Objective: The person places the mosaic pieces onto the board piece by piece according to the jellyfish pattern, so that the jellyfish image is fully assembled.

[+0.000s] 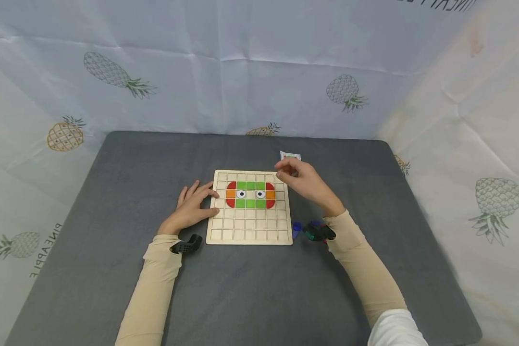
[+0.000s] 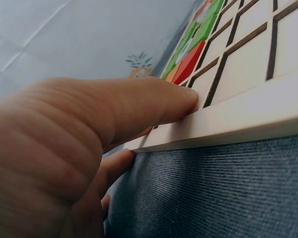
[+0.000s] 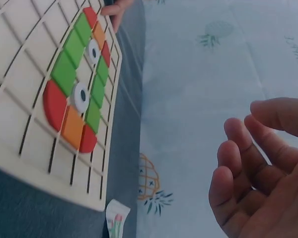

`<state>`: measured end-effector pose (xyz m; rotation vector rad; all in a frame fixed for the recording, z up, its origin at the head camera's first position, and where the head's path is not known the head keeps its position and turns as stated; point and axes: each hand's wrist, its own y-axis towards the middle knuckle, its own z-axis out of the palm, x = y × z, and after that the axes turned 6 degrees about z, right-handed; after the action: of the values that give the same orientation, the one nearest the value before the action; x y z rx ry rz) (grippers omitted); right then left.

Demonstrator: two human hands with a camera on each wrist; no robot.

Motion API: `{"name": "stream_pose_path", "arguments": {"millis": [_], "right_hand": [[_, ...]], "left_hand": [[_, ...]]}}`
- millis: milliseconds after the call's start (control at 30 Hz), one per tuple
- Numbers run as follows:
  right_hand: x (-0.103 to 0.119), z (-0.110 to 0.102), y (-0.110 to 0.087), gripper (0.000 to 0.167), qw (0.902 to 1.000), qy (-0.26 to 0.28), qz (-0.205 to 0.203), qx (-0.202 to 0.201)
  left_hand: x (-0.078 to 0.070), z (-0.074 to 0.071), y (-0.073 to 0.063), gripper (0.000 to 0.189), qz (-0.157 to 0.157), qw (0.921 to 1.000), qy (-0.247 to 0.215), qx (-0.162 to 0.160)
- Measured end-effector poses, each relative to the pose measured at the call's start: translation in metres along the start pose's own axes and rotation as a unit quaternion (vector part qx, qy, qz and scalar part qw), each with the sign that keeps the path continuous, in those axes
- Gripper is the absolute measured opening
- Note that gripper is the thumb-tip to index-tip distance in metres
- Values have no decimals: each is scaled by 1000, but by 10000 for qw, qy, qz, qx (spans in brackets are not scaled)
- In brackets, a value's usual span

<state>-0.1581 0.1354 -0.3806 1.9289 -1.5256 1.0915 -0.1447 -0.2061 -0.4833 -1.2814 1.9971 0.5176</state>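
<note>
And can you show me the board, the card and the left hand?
Board (image 1: 251, 224): head view, bare squares.
Card (image 3: 117, 220): right wrist view, printed picture.
Left hand (image 1: 192, 205): head view, back of hand.

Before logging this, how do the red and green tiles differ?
The red tiles have a rounded outer corner; the green tiles are square. There are four red tiles, six green. Red ones mark corners of the pattern, green ones its longer sides. Both lie on the board.

Home or studio, I can't tell; it's a screened-off spot, with pale, pineapple-printed fabric sheets (image 1: 242, 86) behind and beside a dark grey, cloth-covered table (image 1: 251, 293).
</note>
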Motion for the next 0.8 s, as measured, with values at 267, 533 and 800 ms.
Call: {"name": "stream_pose_path", "arguments": {"millis": [267, 533, 800], "right_hand": [[-18, -10, -23, 25, 9989, -435, 27, 147], [-43, -20, -48, 25, 9956, -932, -40, 68], [-63, -31, -71, 26, 9945, -1041, 88, -44]], "left_hand": [[1, 1, 0, 36, 24, 10000, -31, 35], [0, 2, 1, 35, -10, 10000, 56, 2], [1, 2, 2, 35, -10, 10000, 47, 20]]}}
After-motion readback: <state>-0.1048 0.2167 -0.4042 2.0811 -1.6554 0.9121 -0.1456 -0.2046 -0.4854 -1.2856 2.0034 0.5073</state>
